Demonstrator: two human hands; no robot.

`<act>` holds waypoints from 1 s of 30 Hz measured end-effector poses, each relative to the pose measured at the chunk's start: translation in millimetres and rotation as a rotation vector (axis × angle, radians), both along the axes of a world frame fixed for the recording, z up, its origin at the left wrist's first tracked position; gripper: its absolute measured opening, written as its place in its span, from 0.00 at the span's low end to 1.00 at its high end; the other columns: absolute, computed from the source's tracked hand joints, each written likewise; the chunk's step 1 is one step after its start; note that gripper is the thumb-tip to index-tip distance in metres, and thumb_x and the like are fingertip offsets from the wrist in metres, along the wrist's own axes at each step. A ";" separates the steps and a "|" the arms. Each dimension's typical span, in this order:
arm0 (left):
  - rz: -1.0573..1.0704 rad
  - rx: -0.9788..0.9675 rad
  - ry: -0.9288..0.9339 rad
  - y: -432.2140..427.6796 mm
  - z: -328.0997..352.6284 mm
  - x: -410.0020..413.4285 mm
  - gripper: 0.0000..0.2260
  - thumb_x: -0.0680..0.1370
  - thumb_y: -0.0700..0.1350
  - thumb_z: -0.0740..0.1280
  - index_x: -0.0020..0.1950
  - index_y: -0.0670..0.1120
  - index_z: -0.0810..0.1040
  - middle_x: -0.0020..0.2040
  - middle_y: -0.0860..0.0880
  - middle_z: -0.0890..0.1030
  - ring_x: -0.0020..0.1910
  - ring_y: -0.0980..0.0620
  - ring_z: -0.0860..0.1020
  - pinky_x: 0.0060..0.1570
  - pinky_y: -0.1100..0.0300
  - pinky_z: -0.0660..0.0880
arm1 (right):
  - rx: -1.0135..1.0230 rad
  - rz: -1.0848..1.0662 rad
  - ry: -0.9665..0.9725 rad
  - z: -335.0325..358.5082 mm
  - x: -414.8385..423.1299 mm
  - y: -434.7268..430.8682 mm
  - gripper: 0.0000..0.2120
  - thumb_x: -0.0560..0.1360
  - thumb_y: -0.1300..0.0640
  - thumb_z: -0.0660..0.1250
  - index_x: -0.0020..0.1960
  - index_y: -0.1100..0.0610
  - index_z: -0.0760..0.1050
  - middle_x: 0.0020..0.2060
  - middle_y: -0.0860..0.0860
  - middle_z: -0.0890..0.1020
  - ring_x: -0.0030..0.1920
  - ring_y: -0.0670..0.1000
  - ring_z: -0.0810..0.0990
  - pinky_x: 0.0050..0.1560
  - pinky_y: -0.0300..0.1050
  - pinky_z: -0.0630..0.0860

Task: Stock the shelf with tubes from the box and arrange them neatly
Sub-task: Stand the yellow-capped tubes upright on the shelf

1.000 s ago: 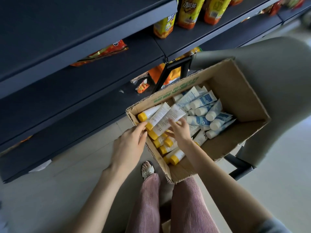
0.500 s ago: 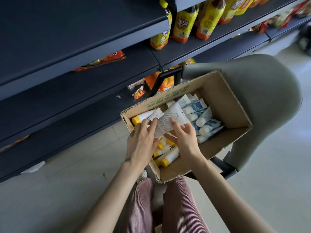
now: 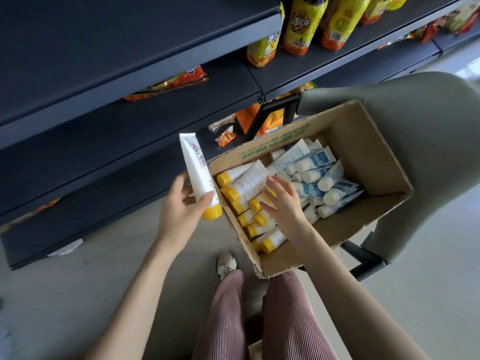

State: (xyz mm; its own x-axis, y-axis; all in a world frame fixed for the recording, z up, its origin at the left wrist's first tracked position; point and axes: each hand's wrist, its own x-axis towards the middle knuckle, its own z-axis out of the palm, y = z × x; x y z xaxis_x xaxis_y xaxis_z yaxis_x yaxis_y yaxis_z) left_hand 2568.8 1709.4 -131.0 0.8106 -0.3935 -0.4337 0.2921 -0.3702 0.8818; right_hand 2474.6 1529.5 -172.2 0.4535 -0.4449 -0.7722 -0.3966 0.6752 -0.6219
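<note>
- Our left hand [image 3: 179, 214] grips one yellow-capped tube [image 3: 197, 175] just left of the box [image 3: 363, 157], fingers and thumb wrapped near its cap.
- Our right hand [image 3: 283, 201] lies spread on the other tubes [image 3: 244, 185] inside the box, holding none.
- We judge we're mid-pick. Next we carry the tube to the shelf [image 3: 104, 141] beyond the box and stand it neatly.

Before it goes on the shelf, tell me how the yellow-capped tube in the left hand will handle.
The yellow-capped tube is probably light: the left hand holds it up alone, gripping near the cap. It juts out straight from that grip, so likely fairly stiff. Its round body could roll if laid flat; standing on the wide cap looks steadier.
</note>
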 end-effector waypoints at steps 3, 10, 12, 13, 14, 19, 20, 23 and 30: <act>-0.013 -0.071 0.060 9.8 2.1 6.1 0.21 0.69 0.48 0.71 0.60 0.60 0.72 0.51 0.59 0.84 0.50 0.59 0.82 0.41 0.64 0.78 | 0.015 0.027 0.119 -30.4 13.2 6.5 0.26 0.76 0.55 0.68 0.71 0.54 0.62 0.66 0.55 0.70 0.61 0.53 0.71 0.54 0.50 0.75; -0.002 -0.095 0.093 30.8 -11.1 9.1 0.23 0.70 0.44 0.72 0.62 0.56 0.72 0.52 0.56 0.84 0.50 0.57 0.82 0.40 0.65 0.77 | -0.036 0.085 0.269 -84.6 46.9 26.4 0.37 0.75 0.56 0.69 0.76 0.50 0.52 0.73 0.56 0.63 0.65 0.56 0.70 0.62 0.52 0.73; 0.000 -0.080 0.091 38.4 -16.7 13.7 0.23 0.73 0.39 0.72 0.64 0.53 0.72 0.51 0.56 0.84 0.49 0.57 0.82 0.39 0.66 0.77 | -0.051 0.078 0.287 -95.8 56.0 29.6 0.39 0.74 0.56 0.70 0.77 0.49 0.50 0.75 0.54 0.59 0.70 0.58 0.66 0.68 0.56 0.68; 0.000 -0.073 0.091 42.0 -19.2 16.6 0.22 0.74 0.37 0.70 0.65 0.51 0.71 0.51 0.56 0.84 0.49 0.57 0.82 0.38 0.67 0.77 | -0.073 0.082 0.308 -100.5 60.3 30.4 0.40 0.74 0.55 0.71 0.77 0.49 0.49 0.76 0.54 0.57 0.71 0.58 0.65 0.69 0.57 0.67; -0.001 -0.067 0.091 45.3 -21.5 19.3 0.21 0.75 0.36 0.69 0.66 0.49 0.71 0.50 0.56 0.84 0.48 0.58 0.82 0.38 0.67 0.77 | -0.106 0.089 0.342 -104.7 64.6 30.8 0.41 0.74 0.54 0.71 0.77 0.49 0.49 0.76 0.54 0.55 0.72 0.58 0.64 0.69 0.57 0.67; -0.019 -0.044 0.086 52.1 -27.5 31.1 0.19 0.74 0.37 0.70 0.62 0.51 0.73 0.49 0.57 0.84 0.47 0.58 0.83 0.38 0.66 0.77 | -0.222 0.155 0.541 -119.7 82.7 25.8 0.46 0.71 0.48 0.72 0.77 0.50 0.45 0.76 0.54 0.49 0.72 0.61 0.61 0.66 0.55 0.67; -0.023 -0.042 0.094 52.7 -28.4 32.6 0.19 0.75 0.36 0.69 0.62 0.52 0.72 0.49 0.57 0.84 0.47 0.58 0.83 0.38 0.67 0.77 | -0.231 0.172 0.563 -121.4 84.9 24.4 0.47 0.71 0.49 0.73 0.77 0.50 0.45 0.76 0.55 0.48 0.72 0.62 0.61 0.67 0.55 0.68; -0.042 -0.040 0.108 53.7 -29.6 36.5 0.17 0.75 0.36 0.68 0.60 0.53 0.73 0.49 0.56 0.85 0.47 0.58 0.83 0.38 0.67 0.77 | -0.243 0.213 0.589 -122.8 85.8 20.6 0.45 0.71 0.51 0.74 0.77 0.51 0.47 0.76 0.56 0.50 0.69 0.62 0.65 0.63 0.53 0.73; -0.041 -0.067 0.132 51.0 -20.1 43.4 0.17 0.76 0.34 0.67 0.60 0.51 0.73 0.48 0.54 0.85 0.45 0.57 0.83 0.37 0.66 0.77 | -0.157 0.053 0.391 -109.1 55.5 16.2 0.38 0.72 0.58 0.72 0.76 0.54 0.55 0.67 0.57 0.70 0.55 0.56 0.77 0.54 0.51 0.79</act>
